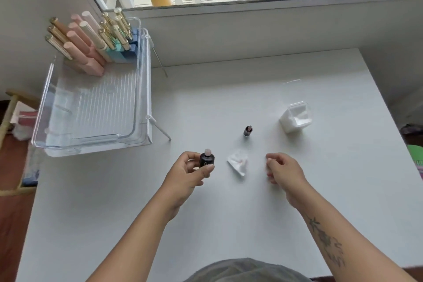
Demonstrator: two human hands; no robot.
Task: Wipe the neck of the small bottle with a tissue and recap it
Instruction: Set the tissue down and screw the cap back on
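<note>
Just left of centre in the lower half of the frame, the small bottle (207,158) sits upright in your left hand (187,173). The grip pinches its dark body between thumb and fingers, leaving the pale open neck clear at the top, probably so it can be wiped or recapped.

Just to its right a crumpled tissue (238,163) lies loose on the white table (229,224), apparently put down within easy reach. Beyond it, nearer the centre, the cap (248,130) stands apart on its own.

Your right hand (282,170) hovers right of the tissue, fingers loosely curled and holding nothing visible.

Whether the neck is clean is too small to tell. A white container (295,118) sits at centre right. A clear bin (91,107) of pens occupies the upper left.
</note>
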